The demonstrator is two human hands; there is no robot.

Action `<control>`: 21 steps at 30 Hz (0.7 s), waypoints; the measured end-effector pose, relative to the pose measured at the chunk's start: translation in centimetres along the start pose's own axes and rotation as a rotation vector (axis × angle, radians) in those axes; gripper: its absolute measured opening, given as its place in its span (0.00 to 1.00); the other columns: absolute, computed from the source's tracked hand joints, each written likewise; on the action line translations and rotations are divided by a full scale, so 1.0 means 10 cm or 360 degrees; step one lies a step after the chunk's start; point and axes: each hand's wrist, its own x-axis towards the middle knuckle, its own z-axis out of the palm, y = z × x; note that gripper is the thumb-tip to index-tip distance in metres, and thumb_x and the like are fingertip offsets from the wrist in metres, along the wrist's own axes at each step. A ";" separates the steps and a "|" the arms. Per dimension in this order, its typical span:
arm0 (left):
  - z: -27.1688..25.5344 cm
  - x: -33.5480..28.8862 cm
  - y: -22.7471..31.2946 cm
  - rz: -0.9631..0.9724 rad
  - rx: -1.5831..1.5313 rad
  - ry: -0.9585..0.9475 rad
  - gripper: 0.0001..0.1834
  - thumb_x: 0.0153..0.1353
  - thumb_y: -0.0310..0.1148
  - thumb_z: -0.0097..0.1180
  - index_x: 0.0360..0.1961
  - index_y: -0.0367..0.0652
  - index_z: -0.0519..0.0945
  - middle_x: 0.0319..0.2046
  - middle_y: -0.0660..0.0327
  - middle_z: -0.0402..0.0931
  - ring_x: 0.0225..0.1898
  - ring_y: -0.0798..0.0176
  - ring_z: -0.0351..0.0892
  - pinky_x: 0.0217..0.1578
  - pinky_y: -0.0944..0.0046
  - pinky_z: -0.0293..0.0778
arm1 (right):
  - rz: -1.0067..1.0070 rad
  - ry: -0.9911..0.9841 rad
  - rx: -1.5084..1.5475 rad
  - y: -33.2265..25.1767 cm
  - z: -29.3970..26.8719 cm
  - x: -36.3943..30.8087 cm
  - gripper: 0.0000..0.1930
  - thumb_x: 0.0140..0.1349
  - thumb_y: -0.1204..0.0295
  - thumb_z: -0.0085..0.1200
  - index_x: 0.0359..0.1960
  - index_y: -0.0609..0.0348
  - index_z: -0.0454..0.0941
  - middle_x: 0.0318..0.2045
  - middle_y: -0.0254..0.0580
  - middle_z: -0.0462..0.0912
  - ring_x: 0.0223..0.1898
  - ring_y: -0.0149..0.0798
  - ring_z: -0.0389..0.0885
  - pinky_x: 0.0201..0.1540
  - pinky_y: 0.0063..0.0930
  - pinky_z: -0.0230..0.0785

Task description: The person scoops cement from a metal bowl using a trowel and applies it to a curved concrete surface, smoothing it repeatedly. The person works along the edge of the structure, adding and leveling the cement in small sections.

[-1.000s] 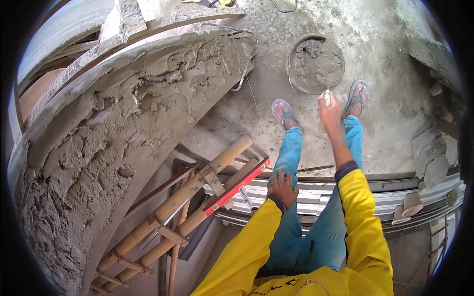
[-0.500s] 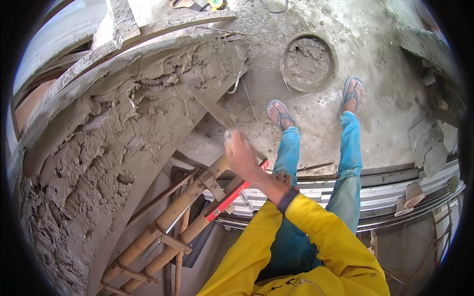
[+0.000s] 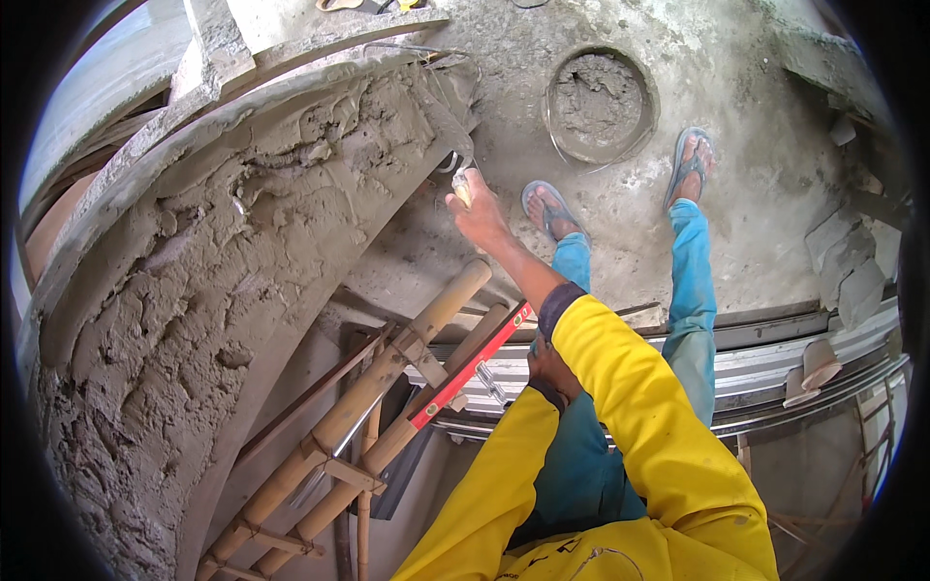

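Observation:
My right hand [image 3: 479, 213] is closed around the pale handle of a trowel [image 3: 446, 131]. Its metal blade lies against the right edge of a broad curved surface covered with rough wet mortar [image 3: 281, 252], near the far end. My left hand [image 3: 554, 373] is down by my left thigh, partly covered by my right arm; its fingers cannot be made out. Just left of it, a red spirit level [image 3: 470, 378] lies slantwise along a bamboo ladder [image 3: 387, 363].
A round container of mortar [image 3: 647, 126] stands on the concrete floor [image 3: 756, 232] beyond my sandalled feet. A curved board [image 3: 329, 44] borders the mortar at the far left. Broken slabs [image 3: 848, 266] lie at right, above metal rails [image 3: 765, 366].
My right hand has moved away from me with the trowel, whose blade has slid along the mortar's edge toward its far end. My left hand stays by my thigh.

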 end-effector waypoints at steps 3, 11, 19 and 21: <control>-0.17 0.01 -0.08 0.0149 -0.0221 -0.0234 0.26 0.72 0.41 0.34 0.70 0.53 0.58 0.65 0.51 0.65 0.67 0.51 0.64 0.68 0.53 0.57 | -0.0054 -0.0077 0.0037 -0.13 -0.05 -0.19 0.19 0.62 0.69 0.55 0.52 0.60 0.64 0.37 0.64 0.78 0.43 0.69 0.76 0.45 0.52 0.67; 0.43 -0.19 0.27 -0.0091 0.2135 0.0027 0.36 0.67 0.59 0.38 0.73 0.59 0.55 0.73 0.61 0.54 0.75 0.53 0.43 0.65 0.31 0.49 | -0.0121 -0.0134 0.0048 -0.19 -0.25 -0.69 0.20 0.62 0.69 0.55 0.52 0.61 0.64 0.36 0.64 0.76 0.42 0.69 0.75 0.43 0.50 0.68; 1.31 -0.37 0.56 0.0062 0.3786 -0.0048 0.37 0.62 0.56 0.48 0.70 0.53 0.62 0.71 0.49 0.55 0.72 0.38 0.49 0.61 0.30 0.58 | -0.0008 -0.0420 -0.0087 -0.35 -0.79 -0.99 0.18 0.61 0.70 0.54 0.51 0.61 0.67 0.37 0.58 0.80 0.40 0.61 0.81 0.42 0.48 0.70; 1.53 -0.46 0.63 -0.0065 0.3651 0.0044 0.36 0.61 0.54 0.50 0.68 0.50 0.65 0.69 0.47 0.57 0.71 0.39 0.51 0.60 0.30 0.59 | 0.0144 -0.0751 0.0168 -0.36 -1.04 -0.98 0.17 0.61 0.70 0.54 0.50 0.60 0.70 0.33 0.52 0.80 0.36 0.51 0.80 0.40 0.44 0.70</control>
